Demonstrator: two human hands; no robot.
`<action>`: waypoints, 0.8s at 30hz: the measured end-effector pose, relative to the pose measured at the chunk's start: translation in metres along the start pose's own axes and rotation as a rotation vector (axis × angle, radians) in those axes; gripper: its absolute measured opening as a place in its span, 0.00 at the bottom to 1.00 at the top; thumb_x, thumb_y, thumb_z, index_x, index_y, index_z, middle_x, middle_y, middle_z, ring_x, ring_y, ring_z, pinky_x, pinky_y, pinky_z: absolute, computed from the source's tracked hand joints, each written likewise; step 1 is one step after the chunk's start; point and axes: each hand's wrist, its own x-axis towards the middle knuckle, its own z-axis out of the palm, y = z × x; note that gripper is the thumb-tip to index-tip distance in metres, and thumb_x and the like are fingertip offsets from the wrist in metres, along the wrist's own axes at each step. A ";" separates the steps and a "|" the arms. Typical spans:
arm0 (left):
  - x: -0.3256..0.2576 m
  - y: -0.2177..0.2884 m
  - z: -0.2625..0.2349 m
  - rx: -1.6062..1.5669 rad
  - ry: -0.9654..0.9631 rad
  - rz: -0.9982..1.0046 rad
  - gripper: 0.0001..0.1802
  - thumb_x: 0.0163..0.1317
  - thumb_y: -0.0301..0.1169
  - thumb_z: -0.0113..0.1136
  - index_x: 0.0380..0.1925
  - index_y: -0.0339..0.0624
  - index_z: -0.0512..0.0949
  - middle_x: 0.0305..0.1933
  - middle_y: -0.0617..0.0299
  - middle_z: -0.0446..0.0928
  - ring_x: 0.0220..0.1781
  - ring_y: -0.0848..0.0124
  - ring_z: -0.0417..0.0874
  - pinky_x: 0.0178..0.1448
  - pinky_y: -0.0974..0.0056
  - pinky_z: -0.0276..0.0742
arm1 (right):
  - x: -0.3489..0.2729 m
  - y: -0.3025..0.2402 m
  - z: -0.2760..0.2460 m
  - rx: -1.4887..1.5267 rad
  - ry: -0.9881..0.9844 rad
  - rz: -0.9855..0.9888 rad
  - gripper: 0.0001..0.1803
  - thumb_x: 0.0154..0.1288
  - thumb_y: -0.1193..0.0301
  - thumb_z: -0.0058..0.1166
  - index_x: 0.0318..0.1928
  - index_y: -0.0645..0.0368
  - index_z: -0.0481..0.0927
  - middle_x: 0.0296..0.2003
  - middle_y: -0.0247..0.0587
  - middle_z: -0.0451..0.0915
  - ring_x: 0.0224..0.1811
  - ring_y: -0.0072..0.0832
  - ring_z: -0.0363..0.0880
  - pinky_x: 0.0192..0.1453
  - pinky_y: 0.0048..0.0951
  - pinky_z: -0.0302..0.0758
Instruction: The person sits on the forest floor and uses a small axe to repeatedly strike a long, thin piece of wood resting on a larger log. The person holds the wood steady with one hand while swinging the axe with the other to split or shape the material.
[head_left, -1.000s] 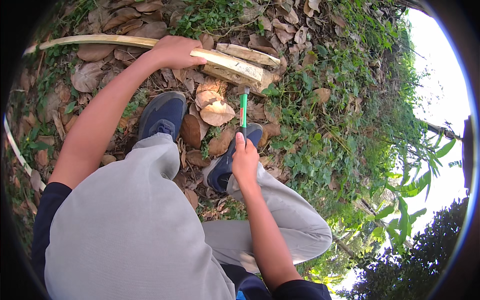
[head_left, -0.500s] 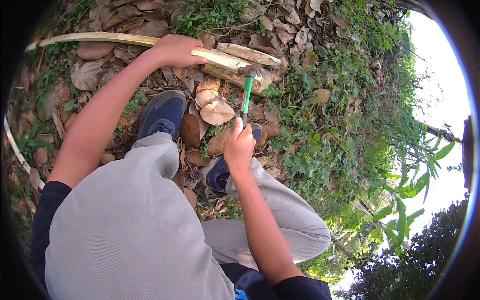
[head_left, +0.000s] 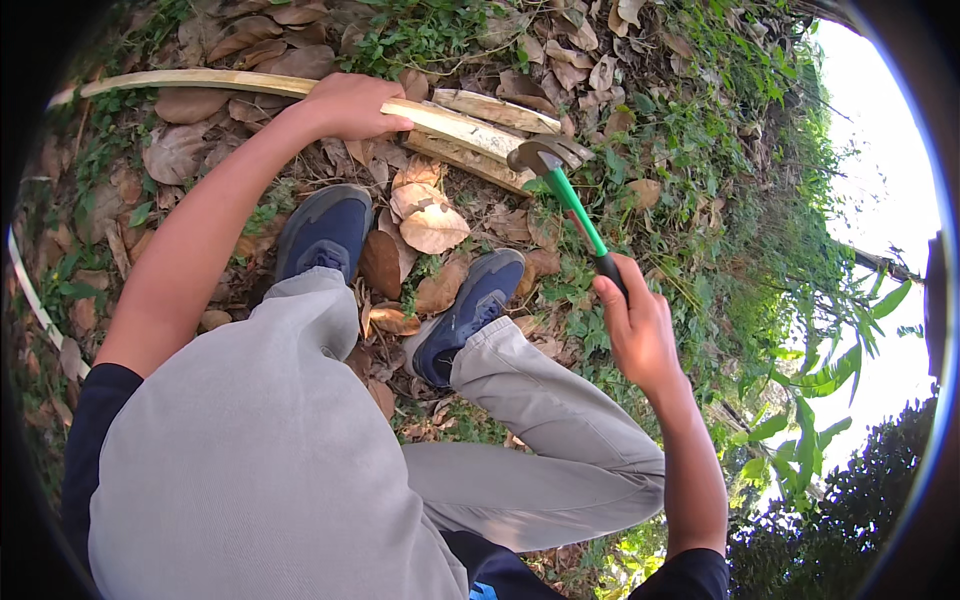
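My left hand [head_left: 352,106] is closed over a long pale wooden strip [head_left: 455,127], which runs from the far left to its end right of the hand. Beneath and beside that end lie other wood pieces: a short split piece [head_left: 500,108] behind and a rough block [head_left: 468,163] in front. My right hand [head_left: 640,322] grips the black handle end of a claw hammer [head_left: 577,213] with a green shaft. The hammer's metal head is raised just right of the strip's end, its claw pointing right. Whether a nail stands in the wood is too small to tell.
Dry brown leaves [head_left: 432,228] and green ground plants [head_left: 630,215] cover the ground. My blue shoes, the left shoe [head_left: 325,228] and right shoe [head_left: 465,315], are close in front of the wood. Another pale strip [head_left: 40,310] lies at the far left.
My right hand has swung the hammer to the right, lifting its head off the strip's end. The left hand and the strip have stayed in place.
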 end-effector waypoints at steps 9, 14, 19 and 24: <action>-0.002 -0.003 -0.004 0.016 -0.021 0.010 0.32 0.68 0.61 0.55 0.60 0.50 0.78 0.54 0.54 0.84 0.57 0.52 0.84 0.59 0.48 0.77 | 0.058 0.036 -0.037 -0.143 -0.015 -0.098 0.16 0.78 0.59 0.53 0.44 0.61 0.76 0.22 0.49 0.75 0.23 0.44 0.75 0.32 0.44 0.68; 0.000 -0.001 -0.002 0.045 -0.024 0.004 0.32 0.68 0.62 0.53 0.57 0.50 0.80 0.52 0.57 0.85 0.57 0.55 0.85 0.60 0.49 0.78 | 0.100 0.042 0.029 -0.017 0.130 -0.105 0.20 0.76 0.54 0.56 0.38 0.60 0.78 0.19 0.49 0.75 0.21 0.44 0.75 0.30 0.45 0.69; -0.001 -0.006 0.005 0.049 0.075 0.044 0.33 0.68 0.63 0.53 0.58 0.48 0.79 0.52 0.56 0.85 0.56 0.55 0.85 0.59 0.48 0.79 | 0.114 0.028 0.036 -0.157 0.085 -0.096 0.18 0.74 0.54 0.58 0.39 0.57 0.79 0.20 0.52 0.79 0.25 0.54 0.80 0.31 0.50 0.73; 0.001 -0.004 0.001 0.049 0.007 0.027 0.34 0.69 0.63 0.52 0.59 0.48 0.79 0.53 0.56 0.85 0.57 0.55 0.85 0.59 0.49 0.79 | 0.113 0.026 0.040 0.000 0.195 -0.154 0.19 0.74 0.55 0.58 0.37 0.59 0.77 0.20 0.51 0.78 0.24 0.54 0.79 0.30 0.49 0.72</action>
